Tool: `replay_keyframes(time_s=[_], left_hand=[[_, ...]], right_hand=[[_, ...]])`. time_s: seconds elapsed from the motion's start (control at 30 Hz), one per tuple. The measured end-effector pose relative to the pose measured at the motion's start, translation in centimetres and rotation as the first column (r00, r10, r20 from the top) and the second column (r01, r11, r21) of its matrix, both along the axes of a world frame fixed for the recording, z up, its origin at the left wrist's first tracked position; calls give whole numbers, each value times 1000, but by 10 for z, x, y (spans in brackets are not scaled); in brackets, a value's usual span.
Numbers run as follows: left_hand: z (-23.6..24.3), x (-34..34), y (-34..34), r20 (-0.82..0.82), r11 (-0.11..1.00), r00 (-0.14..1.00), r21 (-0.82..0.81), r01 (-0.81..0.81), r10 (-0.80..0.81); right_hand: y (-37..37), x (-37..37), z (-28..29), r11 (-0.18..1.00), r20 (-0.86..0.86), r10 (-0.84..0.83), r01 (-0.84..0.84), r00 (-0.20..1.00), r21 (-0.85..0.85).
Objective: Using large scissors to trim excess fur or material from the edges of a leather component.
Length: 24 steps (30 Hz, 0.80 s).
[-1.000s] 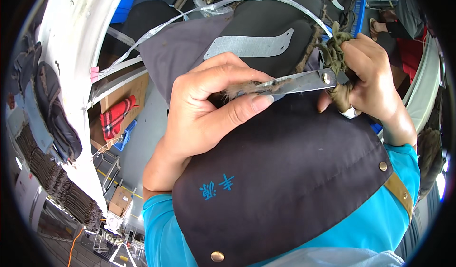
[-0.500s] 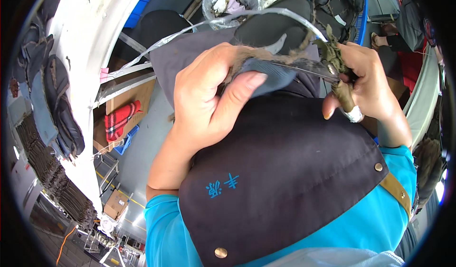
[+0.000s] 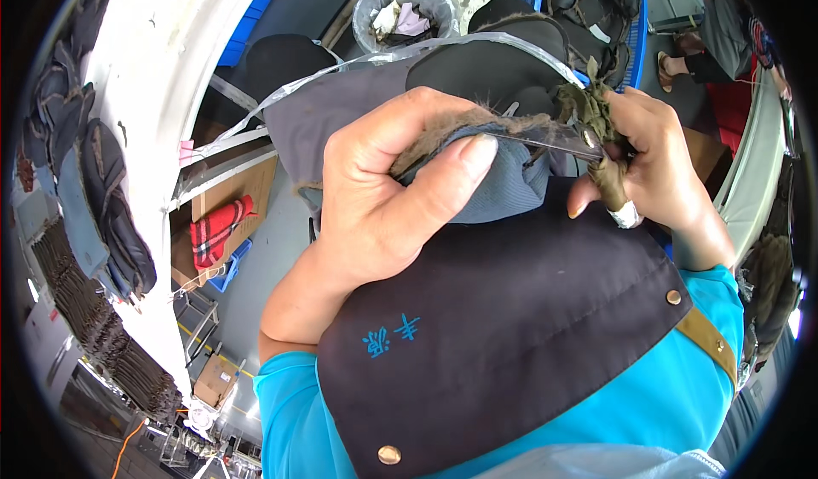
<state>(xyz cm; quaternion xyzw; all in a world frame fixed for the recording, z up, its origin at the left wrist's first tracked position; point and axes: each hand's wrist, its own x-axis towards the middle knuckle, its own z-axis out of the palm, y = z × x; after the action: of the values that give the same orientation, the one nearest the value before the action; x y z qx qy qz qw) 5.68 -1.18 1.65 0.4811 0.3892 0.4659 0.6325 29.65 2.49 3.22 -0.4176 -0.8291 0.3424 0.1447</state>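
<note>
My left hand (image 3: 400, 181) pinches a blue-grey fabric piece (image 3: 504, 185) with brown fur (image 3: 439, 136) along its upper edge, thumb on the cloth and fingers behind. In my right hand (image 3: 660, 151) is a pair of scissors (image 3: 562, 141), its handles wrapped in olive cloth and white tape. The blades point left and meet the furry edge close to my left thumb. Whether the blades are apart is hard to make out. A dark apron (image 3: 486, 308) lies below both hands.
Beyond my hands stands a bin (image 3: 362, 31) with a clear liner and scraps. A blue basket (image 3: 639, 31) holds dark fur-edged pieces. White strapping (image 3: 298, 83) arcs across. Stacked pieces hang over the white surface (image 3: 149, 95) at left. Another person's foot (image 3: 666, 72) shows at upper right.
The blue-grey piece has turned so that more of its cloth side shows below my left thumb. My left hand has shifted slightly right; the scissors stay at the fur edge.
</note>
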Motion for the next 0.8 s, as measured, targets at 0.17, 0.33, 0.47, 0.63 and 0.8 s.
replay_keyframes(time_s=[0.17, 0.33, 0.47, 0.63, 0.8], left_hand=[[-2, 3, -2, -40, 999, 998, 18, 41, -41], [-1, 2, -1, -48, 997, 996, 7, 70, -70], [-1, 2, 0, -2, 997, 997, -29, 74, -74], [-8, 2, 1, 48, 993, 994, -49, 105, -103], [-10, -3, 6, 55, 982, 983, -68, 176, -172]], right_hand=[[-1, 1, -3, 1000, 34, 2, -3, 999, 25], [-4, 1, -15, 996, -78, 35, -42, 996, -82], [-10, 2, -23, 979, -135, 29, -56, 990, -196], [-10, 6, -25, 972, -149, 3, -38, 989, -232], [-11, 8, -26, 963, -100, 7, -33, 995, -267]])
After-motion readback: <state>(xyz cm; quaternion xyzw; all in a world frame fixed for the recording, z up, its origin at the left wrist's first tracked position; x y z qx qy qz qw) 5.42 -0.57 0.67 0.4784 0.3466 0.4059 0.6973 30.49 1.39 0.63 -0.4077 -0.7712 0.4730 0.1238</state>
